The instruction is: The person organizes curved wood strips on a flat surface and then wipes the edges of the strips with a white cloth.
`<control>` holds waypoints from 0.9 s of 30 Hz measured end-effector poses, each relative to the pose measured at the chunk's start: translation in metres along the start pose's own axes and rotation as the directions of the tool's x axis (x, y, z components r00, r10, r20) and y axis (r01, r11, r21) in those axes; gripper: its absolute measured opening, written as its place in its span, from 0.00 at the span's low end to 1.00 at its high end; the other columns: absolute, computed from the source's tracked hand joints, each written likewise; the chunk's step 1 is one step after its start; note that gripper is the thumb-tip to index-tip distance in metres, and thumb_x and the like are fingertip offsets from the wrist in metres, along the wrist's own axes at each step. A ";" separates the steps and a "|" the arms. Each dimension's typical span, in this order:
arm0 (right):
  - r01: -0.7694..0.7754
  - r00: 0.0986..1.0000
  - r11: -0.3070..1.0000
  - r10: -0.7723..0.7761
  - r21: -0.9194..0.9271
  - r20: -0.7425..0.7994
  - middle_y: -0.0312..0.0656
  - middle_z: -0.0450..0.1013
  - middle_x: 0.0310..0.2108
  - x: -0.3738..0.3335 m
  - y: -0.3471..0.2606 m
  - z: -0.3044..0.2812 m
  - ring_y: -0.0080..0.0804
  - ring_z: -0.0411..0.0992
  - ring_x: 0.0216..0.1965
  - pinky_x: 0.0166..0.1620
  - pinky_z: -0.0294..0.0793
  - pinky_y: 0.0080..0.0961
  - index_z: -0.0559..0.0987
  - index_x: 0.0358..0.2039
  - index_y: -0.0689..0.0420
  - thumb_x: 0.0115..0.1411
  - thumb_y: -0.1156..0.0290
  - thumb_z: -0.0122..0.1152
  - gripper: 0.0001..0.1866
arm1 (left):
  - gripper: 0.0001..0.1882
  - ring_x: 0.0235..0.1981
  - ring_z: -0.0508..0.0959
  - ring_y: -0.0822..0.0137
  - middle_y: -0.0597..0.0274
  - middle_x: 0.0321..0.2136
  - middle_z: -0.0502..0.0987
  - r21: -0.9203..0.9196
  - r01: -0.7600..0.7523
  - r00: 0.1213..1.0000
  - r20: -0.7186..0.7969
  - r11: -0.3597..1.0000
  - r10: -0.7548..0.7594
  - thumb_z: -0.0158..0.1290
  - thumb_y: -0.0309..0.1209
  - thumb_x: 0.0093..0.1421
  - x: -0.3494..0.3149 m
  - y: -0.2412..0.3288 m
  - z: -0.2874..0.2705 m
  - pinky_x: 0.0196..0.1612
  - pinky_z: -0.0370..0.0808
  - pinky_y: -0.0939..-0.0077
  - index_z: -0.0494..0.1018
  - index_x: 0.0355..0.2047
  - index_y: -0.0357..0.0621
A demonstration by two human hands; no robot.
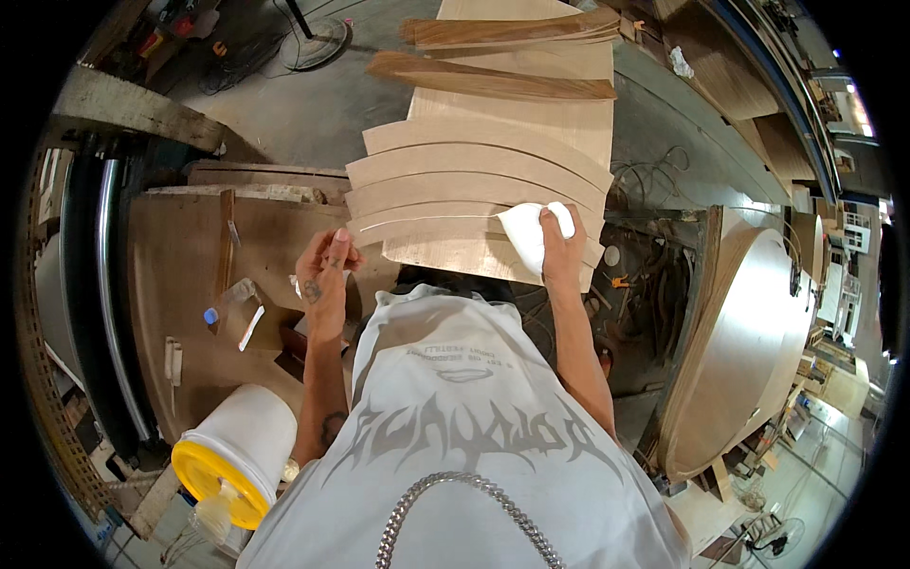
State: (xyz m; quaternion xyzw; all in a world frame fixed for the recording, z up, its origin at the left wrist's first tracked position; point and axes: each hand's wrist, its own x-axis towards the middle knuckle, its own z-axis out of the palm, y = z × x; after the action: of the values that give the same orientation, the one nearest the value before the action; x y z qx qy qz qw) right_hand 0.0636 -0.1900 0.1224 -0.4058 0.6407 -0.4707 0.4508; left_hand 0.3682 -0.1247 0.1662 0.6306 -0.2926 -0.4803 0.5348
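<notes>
White cloth on the curved plywood strips

The right hand (pixel 561 248) has its grip clenched around a white cloth (pixel 527 233), pressing it onto the nearest of the curved wooden strips (pixel 455 185) that fan out over a plywood sheet (pixel 559 119). Left of that grip, the left hand (pixel 325 275) hovers with fingers loosely curled, grasping nothing as far as I can see, just off the strips' ends. Further left and lower there's the brown table (pixel 180 266), and down near the left elbow a white bucket with a yellow lid (pixel 232 460).
</notes>
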 end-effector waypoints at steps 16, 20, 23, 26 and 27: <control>-0.027 0.986 0.999 0.021 -0.038 -0.167 0.35 0.69 0.26 -0.005 0.005 -0.054 0.20 0.65 0.27 0.31 0.65 0.23 0.74 0.32 0.61 0.59 0.67 0.57 0.09 | 0.16 0.25 0.73 0.74 0.67 0.22 0.71 0.016 0.005 0.999 0.052 1.000 -0.006 0.53 0.39 0.65 0.007 0.005 0.022 0.29 0.68 0.81 0.73 0.30 0.37; -0.040 0.984 0.999 0.034 -0.032 -0.176 0.35 0.69 0.26 -0.006 0.003 -0.068 0.20 0.64 0.27 0.31 0.64 0.23 0.74 0.31 0.61 0.59 0.67 0.56 0.10 | 0.16 0.24 0.72 0.74 0.68 0.22 0.70 0.016 -0.002 0.998 0.059 1.000 0.001 0.53 0.39 0.65 0.007 0.008 0.029 0.28 0.67 0.81 0.72 0.29 0.37; -0.040 0.980 0.999 0.039 -0.001 -0.193 0.34 0.68 0.25 -0.007 0.005 -0.077 0.20 0.63 0.27 0.30 0.63 0.23 0.73 0.30 0.60 0.60 0.67 0.56 0.10 | 0.16 0.25 0.72 0.74 0.67 0.22 0.70 0.038 0.009 0.998 0.068 0.999 -0.011 0.53 0.40 0.65 0.008 0.011 0.033 0.29 0.67 0.81 0.72 0.28 0.38; -0.043 0.977 0.999 0.047 0.024 -0.209 0.33 0.66 0.24 -0.010 0.002 -0.084 0.19 0.63 0.26 0.29 0.63 0.23 0.72 0.30 0.60 0.60 0.67 0.56 0.09 | 0.17 0.26 0.72 0.73 0.67 0.23 0.70 0.074 0.022 0.998 0.060 0.997 -0.027 0.54 0.42 0.64 0.007 0.014 0.038 0.31 0.67 0.80 0.71 0.27 0.40; -0.045 0.975 0.999 0.049 0.022 -0.215 0.33 0.66 0.24 -0.010 0.001 -0.086 0.19 0.63 0.26 0.29 0.63 0.23 0.72 0.30 0.60 0.60 0.67 0.56 0.09 | 0.17 0.26 0.72 0.73 0.67 0.23 0.70 0.080 0.014 0.998 0.060 0.997 -0.019 0.54 0.42 0.64 0.007 0.013 0.038 0.31 0.68 0.80 0.71 0.27 0.40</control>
State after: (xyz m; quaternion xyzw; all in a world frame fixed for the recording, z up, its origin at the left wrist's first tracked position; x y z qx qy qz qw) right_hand -0.0163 -0.1596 0.1360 -0.3332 0.6911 -0.5066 0.3933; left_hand 0.3381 -0.1492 0.1781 0.6389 -0.3225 -0.4917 0.4960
